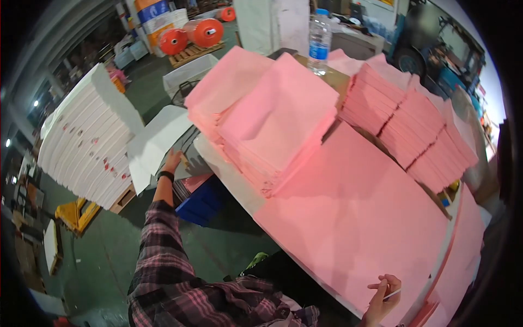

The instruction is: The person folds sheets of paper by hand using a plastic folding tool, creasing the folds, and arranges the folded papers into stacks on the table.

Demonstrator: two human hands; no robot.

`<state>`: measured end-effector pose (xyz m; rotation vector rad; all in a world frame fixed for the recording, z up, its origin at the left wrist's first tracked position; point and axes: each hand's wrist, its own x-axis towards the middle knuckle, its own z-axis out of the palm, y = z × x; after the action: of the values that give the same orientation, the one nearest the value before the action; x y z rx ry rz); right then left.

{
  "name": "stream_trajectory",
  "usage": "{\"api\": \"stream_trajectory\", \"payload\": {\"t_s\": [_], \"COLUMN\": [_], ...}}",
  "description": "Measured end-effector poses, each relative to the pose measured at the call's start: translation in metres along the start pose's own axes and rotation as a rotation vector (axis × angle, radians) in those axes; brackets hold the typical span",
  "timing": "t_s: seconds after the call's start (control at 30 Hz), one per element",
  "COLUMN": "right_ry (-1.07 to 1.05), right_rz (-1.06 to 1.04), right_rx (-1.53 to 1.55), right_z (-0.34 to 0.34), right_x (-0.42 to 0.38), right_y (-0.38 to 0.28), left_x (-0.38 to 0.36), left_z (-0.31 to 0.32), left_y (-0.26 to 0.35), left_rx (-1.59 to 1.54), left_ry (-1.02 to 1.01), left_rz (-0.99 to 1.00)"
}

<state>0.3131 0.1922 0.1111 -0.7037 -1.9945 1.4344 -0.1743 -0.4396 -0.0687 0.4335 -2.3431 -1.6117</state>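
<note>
- White sheet [155, 136], beyond the bench's [234, 182] left edge, could crease if the left hand [172, 162], grip unclear, presses.
- Right hand [383, 298] pinches a stick [391, 294]; dropped, it might mark the pink sheet [354, 212].
- Bottle [320, 41], far edge, could topple if knocked.

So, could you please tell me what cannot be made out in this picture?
In the head view:
- Left hand: too small to tell whether its fingers grip the pale grey flat sheet.
- Right hand: its forearm is cut off by the bottom edge.
- Slim white stick: partly hidden by the right hand's fingers.
- Clear plastic bottle with blue cap: label print too small.
</note>
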Motion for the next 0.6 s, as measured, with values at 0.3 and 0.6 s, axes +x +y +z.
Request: {"api": "stream_trajectory", "payload": {"t_s": [0.3, 0.6], "right_ry": [0.503, 1.041], "right_rz": [0.171, 0.17], "right_rx": [0.137, -0.219], "right_z": [-0.039, -0.119], "right_x": [-0.035, -0.093], "right_y": [0.045, 0.063], "left_x": [-0.149, -0.428], "left_z": [0.022, 0.171], "left_y": [0.097, 0.244], "left_rx": [0.429, 0.106], "left_ry": [0.423, -0.604], "left_rz": [0.759, 1.419]}}
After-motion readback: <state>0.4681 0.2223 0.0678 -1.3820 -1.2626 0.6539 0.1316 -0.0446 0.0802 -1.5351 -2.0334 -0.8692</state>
